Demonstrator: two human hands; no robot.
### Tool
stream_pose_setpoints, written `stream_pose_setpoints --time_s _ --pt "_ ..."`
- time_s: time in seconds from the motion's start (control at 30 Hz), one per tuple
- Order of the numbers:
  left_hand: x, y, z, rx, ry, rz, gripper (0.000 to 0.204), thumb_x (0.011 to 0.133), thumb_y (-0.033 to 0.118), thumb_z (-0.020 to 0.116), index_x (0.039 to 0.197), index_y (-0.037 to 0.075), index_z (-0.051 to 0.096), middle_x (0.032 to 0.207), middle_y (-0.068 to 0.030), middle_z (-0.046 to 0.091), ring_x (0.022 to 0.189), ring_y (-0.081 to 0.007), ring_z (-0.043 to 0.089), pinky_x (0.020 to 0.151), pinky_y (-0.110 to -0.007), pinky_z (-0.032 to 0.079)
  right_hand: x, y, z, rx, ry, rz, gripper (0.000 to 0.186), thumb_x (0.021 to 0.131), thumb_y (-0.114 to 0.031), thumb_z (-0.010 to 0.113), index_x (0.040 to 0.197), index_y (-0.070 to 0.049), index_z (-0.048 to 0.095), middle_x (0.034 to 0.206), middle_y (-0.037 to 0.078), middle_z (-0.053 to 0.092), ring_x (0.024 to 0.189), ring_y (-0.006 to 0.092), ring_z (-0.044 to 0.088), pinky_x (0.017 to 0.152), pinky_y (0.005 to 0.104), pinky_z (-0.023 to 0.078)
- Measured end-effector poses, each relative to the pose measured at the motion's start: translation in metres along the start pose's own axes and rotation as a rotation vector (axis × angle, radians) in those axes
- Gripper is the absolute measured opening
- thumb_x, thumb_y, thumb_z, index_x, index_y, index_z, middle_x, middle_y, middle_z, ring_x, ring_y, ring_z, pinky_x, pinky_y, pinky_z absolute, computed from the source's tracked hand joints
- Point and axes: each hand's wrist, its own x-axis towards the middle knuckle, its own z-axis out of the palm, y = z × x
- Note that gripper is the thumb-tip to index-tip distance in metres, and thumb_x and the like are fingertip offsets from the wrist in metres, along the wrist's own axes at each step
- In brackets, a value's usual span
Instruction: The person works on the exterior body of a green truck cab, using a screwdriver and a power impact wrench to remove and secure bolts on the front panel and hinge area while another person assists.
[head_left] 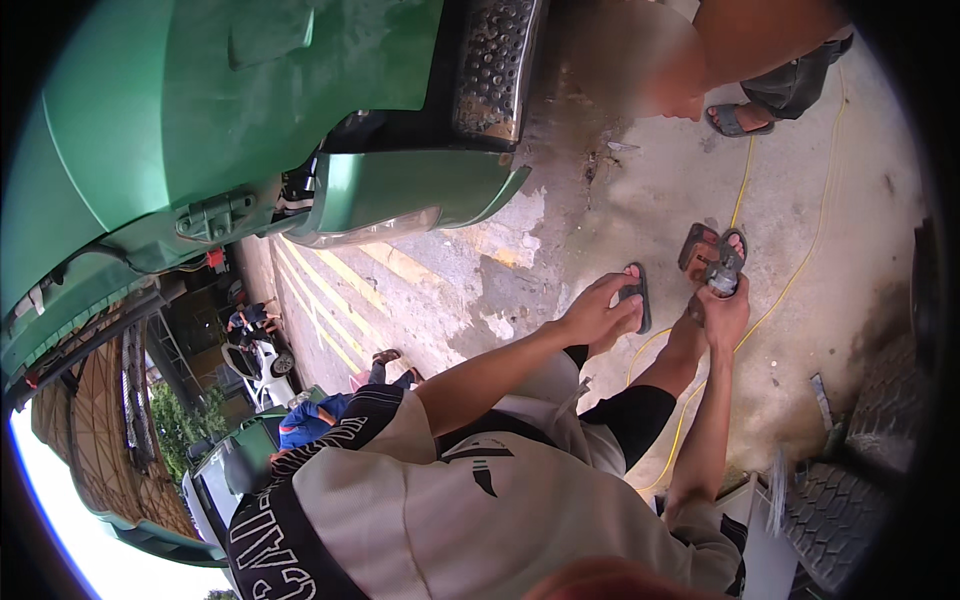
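My right hand (724, 312) is closed around a cordless impact wrench (702, 256) with a grey metal head and a dull red body. It is held low, just above my right sandalled foot (736, 243). My left hand (600, 310) lies over my left knee, fingers loosely extended, and no object shows in it. Beyond that hand, my left sandal (642, 308) rests on the concrete. What the wrench's tip points at is hidden by my hand.
A green truck cab (300, 90) with a perforated metal step (495, 65) fills the upper left. Another person's sandalled foot (742, 120) is at the upper right. A yellow cord (800, 268) crosses the concrete floor. Large tyres (845, 510) stand at the lower right, near a flat metal piece (821, 400).
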Motion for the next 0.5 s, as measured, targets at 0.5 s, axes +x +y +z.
stream_pose_setpoints --time_s 0.5 --pt "-0.178 0.121 -0.166 -1.080 0.360 0.077 0.088 0.104 0.070 0.015 0.133 0.000 0.060 0.125 -0.0155 0.066 0.123 -0.0243 0.060 0.105 -0.035 0.046 -0.300 -0.276 0.011 0.482 -0.769 -0.587 0.088 0.075 -0.020 0.092 0.146 0.000 0.045 0.137 0.006 0.051 0.129 0.0217 0.051 0.108 0.0372 0.043"
